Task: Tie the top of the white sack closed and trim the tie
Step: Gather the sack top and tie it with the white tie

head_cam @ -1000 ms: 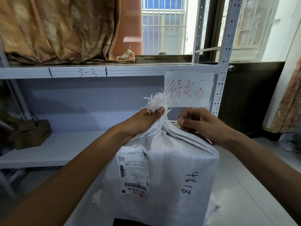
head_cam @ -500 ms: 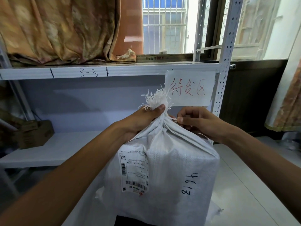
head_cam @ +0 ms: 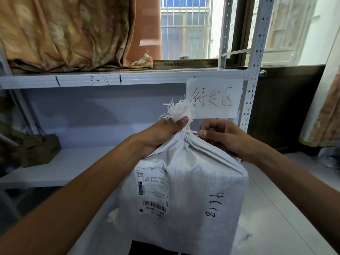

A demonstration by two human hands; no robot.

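A white woven sack (head_cam: 193,190) stands upright in front of me, with a shipping label and a handwritten number on its side. Its top is gathered into a neck with a frayed tuft (head_cam: 179,110) sticking up. My left hand (head_cam: 161,133) grips the gathered neck just under the tuft, thumb across the front. A thin white tie (head_cam: 189,133) runs around the neck below that thumb. My right hand (head_cam: 226,138) pinches the tie's end at the right side of the neck.
A white metal shelf rack (head_cam: 110,80) stands behind the sack, with a paper sign (head_cam: 213,97) in red writing taped to it. A brown cardboard box (head_cam: 36,150) sits on the lower shelf at left. A curtain and a barred window are above.
The tie is now visible around the neck below my left thumb, with its end in my right hand's pinch. Both hands keep their places on the sack.
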